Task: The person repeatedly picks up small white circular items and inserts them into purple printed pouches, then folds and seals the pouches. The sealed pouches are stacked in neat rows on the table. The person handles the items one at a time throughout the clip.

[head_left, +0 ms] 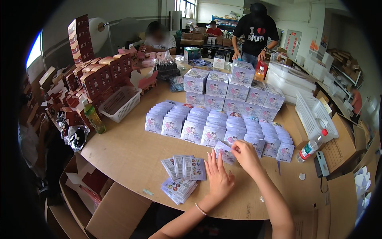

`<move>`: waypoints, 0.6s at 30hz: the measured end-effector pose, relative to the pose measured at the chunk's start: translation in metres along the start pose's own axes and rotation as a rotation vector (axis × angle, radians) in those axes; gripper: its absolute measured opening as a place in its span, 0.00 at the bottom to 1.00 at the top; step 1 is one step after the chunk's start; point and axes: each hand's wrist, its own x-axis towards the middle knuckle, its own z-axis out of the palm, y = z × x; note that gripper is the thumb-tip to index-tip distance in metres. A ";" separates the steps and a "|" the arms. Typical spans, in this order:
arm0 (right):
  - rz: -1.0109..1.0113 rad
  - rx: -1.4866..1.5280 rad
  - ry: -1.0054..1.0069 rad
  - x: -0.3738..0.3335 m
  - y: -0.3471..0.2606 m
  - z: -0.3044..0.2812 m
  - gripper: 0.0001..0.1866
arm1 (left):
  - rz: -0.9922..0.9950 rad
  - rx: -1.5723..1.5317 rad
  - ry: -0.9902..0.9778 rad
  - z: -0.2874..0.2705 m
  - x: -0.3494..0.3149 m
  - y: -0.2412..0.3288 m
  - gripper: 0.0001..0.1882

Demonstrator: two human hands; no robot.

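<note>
Your pale lilac, flat, squarish printed packet (225,153) lies between your hands on the tan wooden tabletop (127,147), just in front of the rows of upright-looking lilac printed packets (191,132). It sits slightly turned against those rows, beyond and to the right of your left hand (219,178), whose fingers are spread, tips at its left edge. Your right hand (245,154) is nearer its upper right corner, fingers curled together there; you cannot tell whether they pinch it. That hand covers part of the right side, so the packet's longer axis is hard to judge. Contact under your left fingertips is unclear too. The lower layers of the loose, back-up lilac packets (194,169) to the left are partly hidden.
</note>
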 end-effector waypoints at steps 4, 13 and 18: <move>-0.065 0.039 -0.059 0.044 0.040 0.045 0.05 | -0.072 0.077 -0.058 0.003 0.004 -0.001 0.46; -0.078 -0.380 -0.095 0.052 0.015 0.078 0.29 | 0.050 0.638 -0.788 -0.089 0.037 -0.072 0.56; -0.090 -0.468 0.001 0.046 0.016 0.083 0.31 | 0.168 0.580 -0.864 -0.097 0.048 -0.097 0.57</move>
